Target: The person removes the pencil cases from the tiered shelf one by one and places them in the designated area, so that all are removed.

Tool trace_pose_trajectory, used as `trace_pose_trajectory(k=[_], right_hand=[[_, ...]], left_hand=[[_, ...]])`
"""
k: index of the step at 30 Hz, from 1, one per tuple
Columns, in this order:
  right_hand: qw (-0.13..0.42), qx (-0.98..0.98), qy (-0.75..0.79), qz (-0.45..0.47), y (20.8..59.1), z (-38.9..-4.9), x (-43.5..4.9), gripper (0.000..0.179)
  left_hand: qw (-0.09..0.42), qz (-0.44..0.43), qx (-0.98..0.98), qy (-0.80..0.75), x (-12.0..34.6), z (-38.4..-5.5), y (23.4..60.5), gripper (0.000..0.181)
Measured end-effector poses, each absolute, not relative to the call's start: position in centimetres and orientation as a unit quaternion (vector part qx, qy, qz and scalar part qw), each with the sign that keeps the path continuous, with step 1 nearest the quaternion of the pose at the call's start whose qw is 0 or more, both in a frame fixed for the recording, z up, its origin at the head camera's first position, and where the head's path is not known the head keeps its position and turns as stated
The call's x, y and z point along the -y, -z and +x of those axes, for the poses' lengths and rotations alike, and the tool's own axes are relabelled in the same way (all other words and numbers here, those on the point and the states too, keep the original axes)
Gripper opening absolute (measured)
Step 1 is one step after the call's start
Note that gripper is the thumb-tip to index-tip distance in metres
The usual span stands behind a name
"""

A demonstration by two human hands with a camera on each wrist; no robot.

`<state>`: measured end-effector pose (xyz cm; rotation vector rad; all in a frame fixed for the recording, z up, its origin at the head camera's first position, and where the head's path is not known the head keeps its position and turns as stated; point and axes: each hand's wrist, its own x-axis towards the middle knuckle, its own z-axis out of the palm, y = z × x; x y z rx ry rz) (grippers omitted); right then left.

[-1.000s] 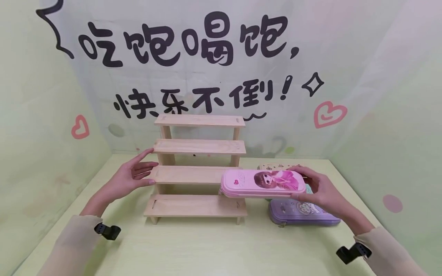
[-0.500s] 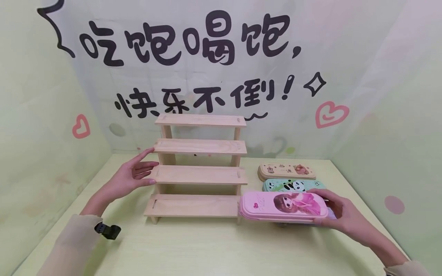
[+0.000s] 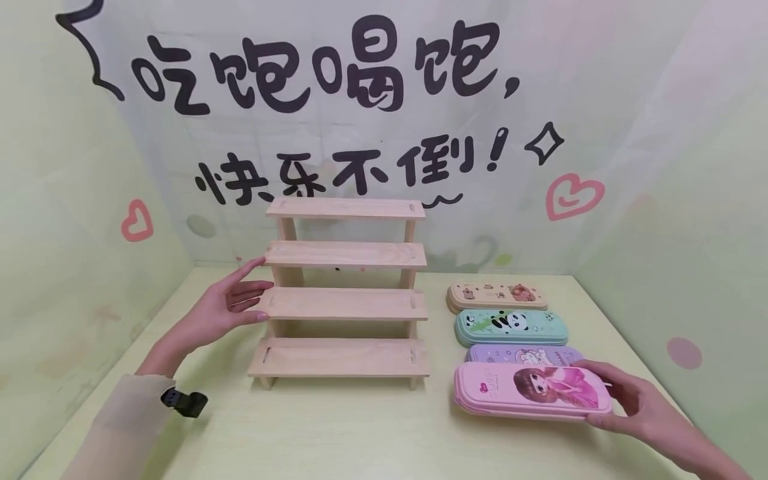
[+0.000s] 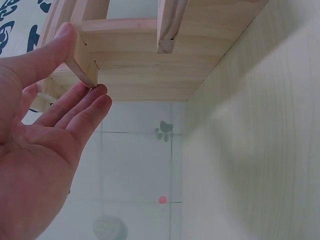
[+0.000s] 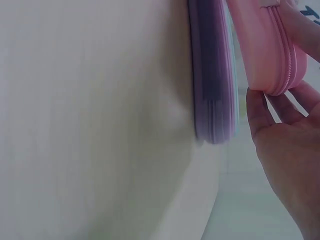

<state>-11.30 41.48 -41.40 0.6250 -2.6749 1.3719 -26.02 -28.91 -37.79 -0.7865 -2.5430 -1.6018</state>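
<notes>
My left hand (image 3: 225,303) is at the left end of a four-step wooden display stand (image 3: 345,303), its fingers fairly straight and spread. The index fingertip touches one step, and the thumb rests by the front corner of the step below. In the left wrist view, the fingertips (image 4: 100,92) meet the end of a board. On the right, my right hand (image 3: 636,403) grips the right end of a pink pencil case (image 3: 534,393) with a doll picture. The right wrist view shows the pink case lifted above the table, beside a purple pencil case (image 5: 212,75).
Behind the pink case lie a purple pencil case (image 3: 510,354), a green panda pencil case (image 3: 510,327) and a beige bear pencil case (image 3: 498,295), one behind another. Printed cloth walls (image 3: 678,220) enclose the pale wooden table (image 3: 336,427).
My right hand has carried the pink pencil case from in front of the stand rightward and down, exposing the green and beige cases. The left hand has stayed at the stand.
</notes>
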Motion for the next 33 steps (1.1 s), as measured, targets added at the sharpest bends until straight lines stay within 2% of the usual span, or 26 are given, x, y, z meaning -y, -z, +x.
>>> trace_pose_trajectory(k=[5, 14, 33], right_hand=[[0.046, 0.872, -0.440, 0.211, 42.4, -10.8, -43.6, 0.070], [0.023, 0.871, -0.431, 0.236, 43.3, -9.8, -46.0, 0.070], [0.029, 0.871, -0.425, 0.246, 44.1, -10.4, -46.2, 0.071]], left_hand=[[0.018, -0.255, 0.811, 0.526, 28.9, -26.1, 37.8, 0.101], [0.019, -0.254, 0.812, 0.525, 28.9, -26.1, 37.9, 0.101], [0.019, -0.254, 0.814, 0.523, 29.0, -26.0, 37.8, 0.100]])
